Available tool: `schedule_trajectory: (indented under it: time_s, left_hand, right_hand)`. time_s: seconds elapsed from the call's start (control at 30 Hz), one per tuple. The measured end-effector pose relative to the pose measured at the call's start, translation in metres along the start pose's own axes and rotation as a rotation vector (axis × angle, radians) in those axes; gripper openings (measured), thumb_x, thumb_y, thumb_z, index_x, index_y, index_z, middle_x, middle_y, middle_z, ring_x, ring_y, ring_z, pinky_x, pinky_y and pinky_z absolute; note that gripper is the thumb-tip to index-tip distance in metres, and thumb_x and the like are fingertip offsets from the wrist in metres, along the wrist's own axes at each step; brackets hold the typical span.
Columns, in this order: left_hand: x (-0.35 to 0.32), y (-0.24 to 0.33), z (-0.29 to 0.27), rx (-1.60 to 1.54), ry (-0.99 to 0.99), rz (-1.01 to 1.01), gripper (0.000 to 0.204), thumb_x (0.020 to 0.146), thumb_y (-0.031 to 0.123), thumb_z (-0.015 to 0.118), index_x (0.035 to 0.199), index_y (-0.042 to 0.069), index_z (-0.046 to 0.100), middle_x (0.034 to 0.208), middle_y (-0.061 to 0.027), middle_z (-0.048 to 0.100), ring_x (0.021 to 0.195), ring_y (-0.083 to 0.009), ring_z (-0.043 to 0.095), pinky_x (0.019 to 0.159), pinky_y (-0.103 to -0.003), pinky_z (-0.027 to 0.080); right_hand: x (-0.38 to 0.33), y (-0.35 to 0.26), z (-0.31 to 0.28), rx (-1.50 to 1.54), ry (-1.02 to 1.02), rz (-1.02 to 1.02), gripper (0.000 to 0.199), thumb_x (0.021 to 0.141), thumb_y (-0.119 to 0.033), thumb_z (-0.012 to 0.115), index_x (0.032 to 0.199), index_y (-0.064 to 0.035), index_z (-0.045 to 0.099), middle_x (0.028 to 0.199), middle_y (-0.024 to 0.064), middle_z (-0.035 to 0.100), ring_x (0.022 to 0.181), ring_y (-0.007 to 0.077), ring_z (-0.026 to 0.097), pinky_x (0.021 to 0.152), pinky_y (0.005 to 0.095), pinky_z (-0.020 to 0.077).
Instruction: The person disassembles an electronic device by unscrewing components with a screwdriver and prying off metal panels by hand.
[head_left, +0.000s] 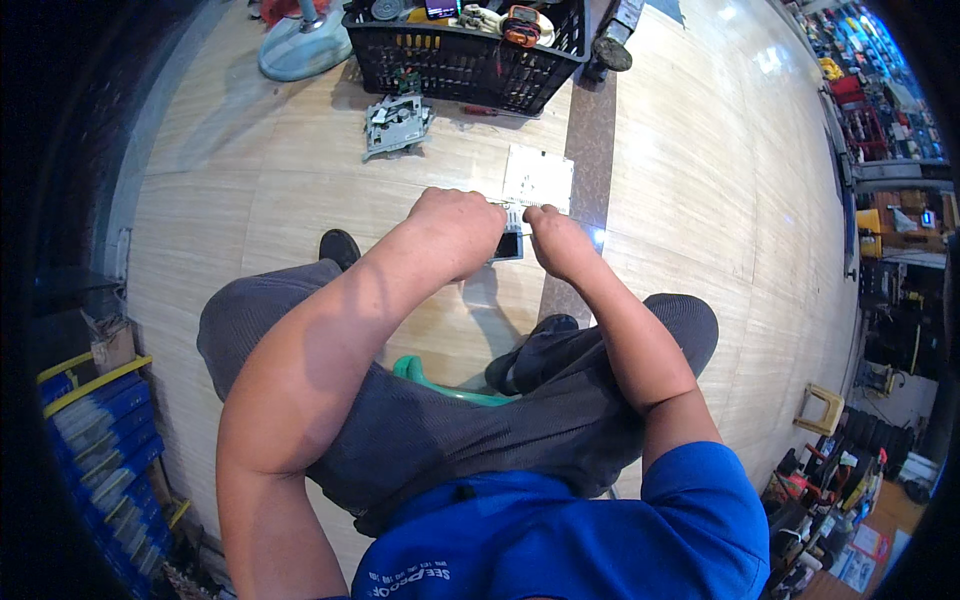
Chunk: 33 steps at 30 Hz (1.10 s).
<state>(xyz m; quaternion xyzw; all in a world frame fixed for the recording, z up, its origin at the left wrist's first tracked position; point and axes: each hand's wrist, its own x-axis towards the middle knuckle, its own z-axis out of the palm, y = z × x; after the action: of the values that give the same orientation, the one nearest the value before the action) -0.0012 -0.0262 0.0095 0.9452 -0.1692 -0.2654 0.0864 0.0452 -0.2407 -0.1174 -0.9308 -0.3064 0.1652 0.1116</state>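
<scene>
Between my hands, low over the tiled floor, is a small boxy device (pixel 510 247) with a dark panel and a pale metal top; much of it is hidden by my fingers. My left hand (pixel 462 228) is closed at its left side, knuckles up, and I cannot make out exactly what its fingers grip. On the other side my right hand (pixel 558 242) is closed too, fingertips bent at the device's upper right edge; what they hold is too small to tell. Just beyond both hands lies a flat white panel (pixel 540 178).
Beyond the hands lie a stripped metal mechanism (pixel 398 124) and a red-handled tool (pixel 480 110). A black plastic crate (pixel 460 70) of tools, with an orange meter (pixel 523 26), stands behind them. A round pedestal base (pixel 305 48) is at far left. A green stool (pixel 440 385) shows between my legs.
</scene>
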Motion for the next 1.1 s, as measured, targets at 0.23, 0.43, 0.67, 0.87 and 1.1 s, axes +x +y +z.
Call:
schedule_trajectory:
  time_s: [0.23,0.43,0.67,0.87,1.1]
  left_hand:
    - [-0.0019,0.0006,-0.0009,-0.004,-0.004,-0.005,0.027,0.091,0.024,0.072,0.112,0.007,0.068,0.105,-0.0165,0.073,0.101,-0.0346,0.071,0.087,-0.046,0.057]
    - [-0.0040,-0.0015,0.0035,0.025,0.076,0.010,0.022,0.090,0.011,0.061,0.107,0.011,0.075,0.105,-0.0127,0.077,0.099,-0.0300,0.075,0.082,-0.044,0.059]
    - [-0.0012,-0.0014,0.0006,0.001,-0.013,-0.012,0.031,0.089,0.024,0.075,0.113,0.008,0.067,0.108,-0.0155,0.072,0.103,-0.0327,0.071,0.087,-0.046,0.057]
    - [-0.0009,0.0001,0.0004,0.008,-0.031,-0.017,0.030,0.090,0.025,0.074,0.114,0.008,0.068,0.105,-0.0154,0.073,0.102,-0.0322,0.071,0.086,-0.045,0.057]
    - [-0.0011,-0.0015,0.0016,0.003,-0.007,-0.007,0.029,0.090,0.024,0.073,0.114,0.008,0.068,0.105,-0.0154,0.073,0.101,-0.0326,0.072,0.085,-0.045,0.057]
  right_hand:
    - [-0.0005,0.0026,0.0039,0.011,0.000,-0.022,0.018,0.089,0.000,0.052,0.106,0.0020,0.059,0.103,0.0290,0.065,0.094,0.0455,0.069,0.082,0.0509,0.0573]
    - [0.0015,0.0011,0.0038,0.021,-0.017,-0.027,0.021,0.089,0.000,0.052,0.109,0.0015,0.059,0.103,0.0286,0.065,0.095,0.0457,0.068,0.083,0.0511,0.0562]
    - [0.0022,0.0018,0.0029,0.033,-0.027,0.011,0.025,0.088,-0.001,0.052,0.112,0.0007,0.059,0.104,0.0280,0.064,0.097,0.0469,0.066,0.086,0.0529,0.0537]
    - [0.0022,0.0005,0.0031,0.043,-0.029,0.010,0.025,0.089,-0.002,0.053,0.114,0.0005,0.058,0.104,0.0287,0.064,0.096,0.0473,0.066,0.085,0.0537,0.0535]
    - [0.0025,0.0002,0.0019,0.060,-0.028,-0.004,0.026,0.090,-0.003,0.052,0.115,0.0004,0.058,0.105,0.0286,0.065,0.097,0.0472,0.066,0.086,0.0540,0.0534]
